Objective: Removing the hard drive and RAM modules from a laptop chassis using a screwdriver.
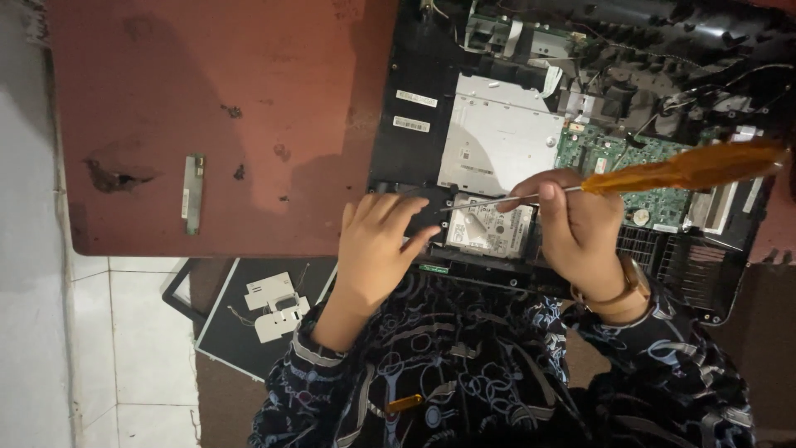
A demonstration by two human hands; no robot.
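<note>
The screwdriver [655,174] pairs a translucent amber plastic handle with a bare metal shaft; the table [207,108] looks scuffed, matt reddish-brown.

The person wears a dark, near-black garment with long sleeves [663,365], printed all over in pale blue-grey — interlocking rings, chain links and strap-like bands. The same print runs unbroken across the lap [464,373]. Each cuff ends at the wrist, leaving both hands bare. Just beside the right cuff sits a wristwatch [634,280] — brownish strap, rose-gold-toned case.
</note>
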